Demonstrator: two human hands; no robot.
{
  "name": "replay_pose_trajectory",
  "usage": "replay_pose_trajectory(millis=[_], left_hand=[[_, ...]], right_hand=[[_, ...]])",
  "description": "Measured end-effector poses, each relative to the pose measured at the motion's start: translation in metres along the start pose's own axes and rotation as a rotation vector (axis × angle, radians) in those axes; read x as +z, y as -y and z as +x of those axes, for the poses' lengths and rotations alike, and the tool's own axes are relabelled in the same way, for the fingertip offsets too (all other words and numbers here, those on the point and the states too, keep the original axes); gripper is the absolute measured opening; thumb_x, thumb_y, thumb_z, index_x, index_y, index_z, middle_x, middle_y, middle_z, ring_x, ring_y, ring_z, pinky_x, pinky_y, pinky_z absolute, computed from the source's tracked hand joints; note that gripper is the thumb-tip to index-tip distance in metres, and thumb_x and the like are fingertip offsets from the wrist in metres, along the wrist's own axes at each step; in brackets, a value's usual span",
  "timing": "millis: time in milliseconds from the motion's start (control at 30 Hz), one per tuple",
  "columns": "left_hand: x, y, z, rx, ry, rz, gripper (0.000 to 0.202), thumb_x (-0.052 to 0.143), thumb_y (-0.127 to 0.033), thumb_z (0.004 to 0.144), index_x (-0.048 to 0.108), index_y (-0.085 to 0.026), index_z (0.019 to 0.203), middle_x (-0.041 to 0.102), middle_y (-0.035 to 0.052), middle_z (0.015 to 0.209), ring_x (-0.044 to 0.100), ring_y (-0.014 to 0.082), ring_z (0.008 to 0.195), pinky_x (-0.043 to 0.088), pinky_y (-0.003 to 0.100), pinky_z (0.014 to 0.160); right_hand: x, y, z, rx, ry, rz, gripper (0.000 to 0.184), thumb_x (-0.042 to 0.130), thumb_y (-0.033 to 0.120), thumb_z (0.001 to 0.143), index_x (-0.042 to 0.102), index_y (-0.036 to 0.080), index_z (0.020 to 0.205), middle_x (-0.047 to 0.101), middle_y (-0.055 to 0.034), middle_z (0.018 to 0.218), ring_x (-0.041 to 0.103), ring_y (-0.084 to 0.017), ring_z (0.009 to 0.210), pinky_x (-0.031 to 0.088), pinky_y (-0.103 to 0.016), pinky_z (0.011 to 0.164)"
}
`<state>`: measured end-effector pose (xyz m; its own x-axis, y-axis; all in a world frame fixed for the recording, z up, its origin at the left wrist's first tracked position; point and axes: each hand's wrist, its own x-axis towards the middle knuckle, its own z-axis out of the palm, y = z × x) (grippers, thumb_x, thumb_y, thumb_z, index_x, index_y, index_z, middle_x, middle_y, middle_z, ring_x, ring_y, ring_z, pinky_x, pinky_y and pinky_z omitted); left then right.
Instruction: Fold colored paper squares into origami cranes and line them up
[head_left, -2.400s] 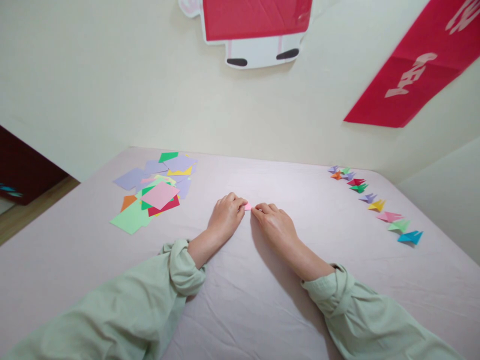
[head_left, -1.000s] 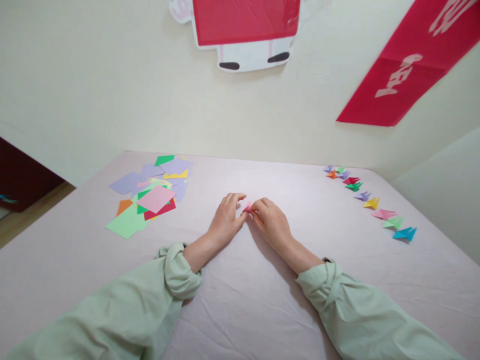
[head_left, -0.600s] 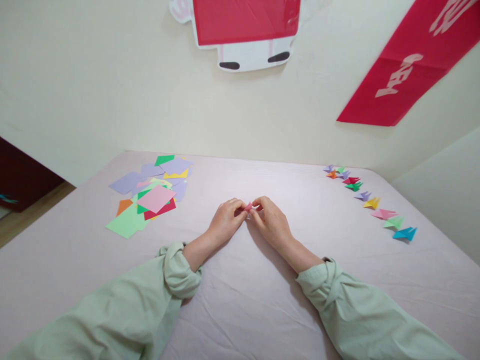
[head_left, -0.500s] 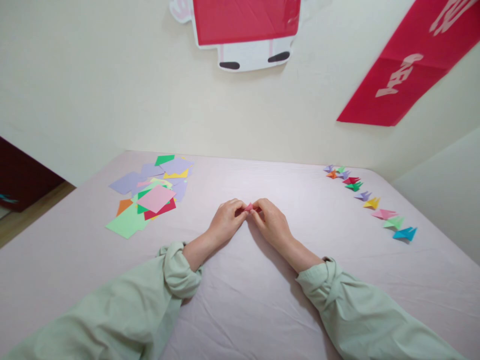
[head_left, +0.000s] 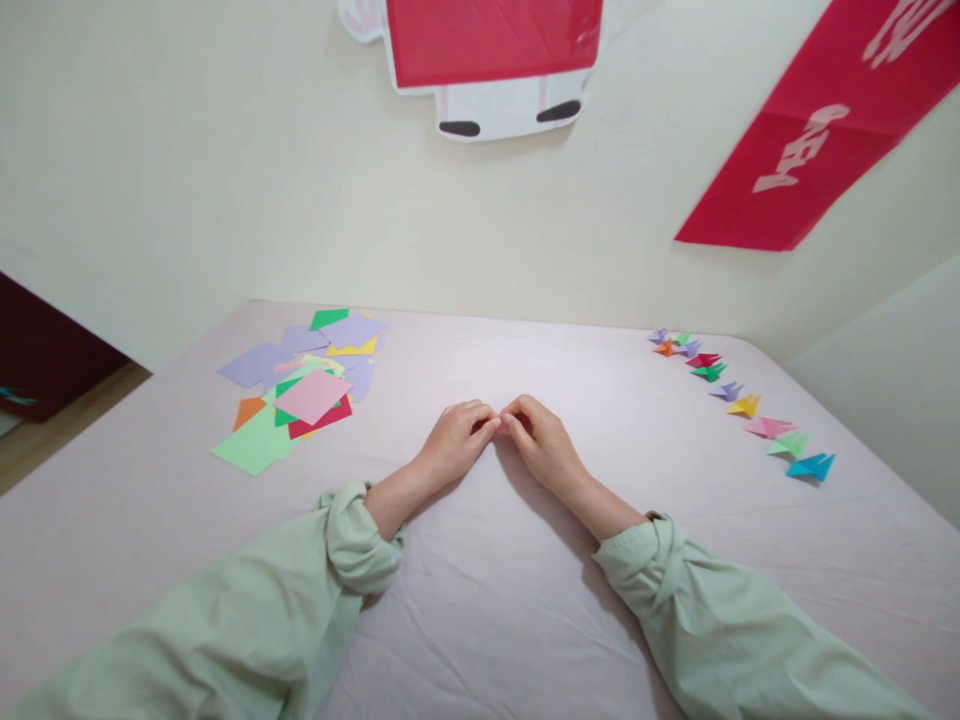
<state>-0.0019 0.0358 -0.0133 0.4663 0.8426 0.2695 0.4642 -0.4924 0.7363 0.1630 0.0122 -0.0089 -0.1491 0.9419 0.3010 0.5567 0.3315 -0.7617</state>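
Observation:
My left hand [head_left: 455,440] and my right hand [head_left: 546,440] meet at the middle of the covered table [head_left: 465,600], fingertips nearly touching. Between them is a small folded piece of pink paper [head_left: 503,421], pinched from both sides. Most of the paper is hidden behind my thumbs and fingers, so its exact shape cannot be made out. Both hands are closed, thumb against fingers, with the wrists low over the cloth.
Loose coloured paper sheets [head_left: 313,398] lie in an overlapping pile at the left. Several small folded paper figures, including a blue one [head_left: 810,467] and a yellow one [head_left: 745,405], form a diagonal row at the right. A wall [head_left: 480,230] with a red banner [head_left: 795,150] rises behind.
The pink paper shows less now, as my fingertips have closed further over it. My hands have otherwise hardly moved, and the sheets and figures lie as before.

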Motion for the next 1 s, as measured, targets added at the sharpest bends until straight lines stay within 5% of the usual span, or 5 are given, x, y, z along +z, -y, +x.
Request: replay_pose_trajectory(millis=[133, 333, 667, 833, 1000], left_hand=[[0.002, 0.002, 0.001, -0.024, -0.035, -0.055, 0.027, 0.046, -0.029, 0.092, 0.059, -0.019, 0.071, 0.061, 0.0013, 0.074, 0.056, 0.0155, 0.075, 0.042, 0.027, 0.072], [0.002, -0.002, -0.001, -0.081, -0.061, -0.119, 0.018, 0.051, -0.031, 0.088, 0.058, -0.019, 0.077, 0.06, -0.0005, 0.074, 0.054, 0.0142, 0.07, 0.043, 0.025, 0.067], [0.004, 0.001, 0.004, -0.211, -0.198, -0.452, 0.008, 0.056, -0.024, 0.081, 0.056, -0.016, 0.082, 0.061, 0.0, 0.079, 0.059, 0.0128, 0.077, 0.046, 0.025, 0.072], [0.007, 0.007, 0.006, -0.246, -0.229, -0.545, 0.016, 0.053, -0.018, 0.079, 0.053, -0.017, 0.095, 0.06, -0.0024, 0.076, 0.059, 0.0106, 0.072, 0.046, 0.023, 0.067], [0.004, 0.006, 0.006, -0.195, -0.211, -0.462, 0.004, 0.054, -0.019, 0.08, 0.053, -0.018, 0.084, 0.059, -0.0021, 0.078, 0.057, 0.0104, 0.073, 0.046, 0.023, 0.07]], right_hand=[[-0.001, 0.001, 0.001, 0.014, -0.026, 0.039, 0.017, 0.043, 0.026, 0.09, 0.055, 0.02, 0.079, 0.059, -0.0003, 0.075, 0.054, -0.016, 0.07, 0.042, -0.028, 0.068], [-0.001, 0.001, 0.001, -0.002, -0.029, 0.187, 0.023, 0.049, 0.026, 0.088, 0.055, 0.02, 0.109, 0.064, -0.0022, 0.089, 0.061, -0.016, 0.081, 0.048, -0.029, 0.076], [0.001, -0.003, 0.001, 0.017, 0.018, 0.122, 0.006, 0.049, 0.022, 0.083, 0.052, 0.021, 0.088, 0.06, 0.0006, 0.079, 0.056, -0.015, 0.07, 0.044, -0.027, 0.067], [0.0, -0.003, 0.0, -0.021, 0.011, 0.144, 0.02, 0.046, 0.017, 0.081, 0.053, 0.02, 0.099, 0.063, -0.003, 0.092, 0.059, -0.016, 0.082, 0.047, -0.03, 0.076], [-0.002, 0.001, 0.001, -0.089, 0.013, 0.117, 0.022, 0.043, 0.013, 0.078, 0.056, 0.02, 0.095, 0.062, -0.0037, 0.094, 0.058, -0.017, 0.088, 0.046, -0.032, 0.082]])
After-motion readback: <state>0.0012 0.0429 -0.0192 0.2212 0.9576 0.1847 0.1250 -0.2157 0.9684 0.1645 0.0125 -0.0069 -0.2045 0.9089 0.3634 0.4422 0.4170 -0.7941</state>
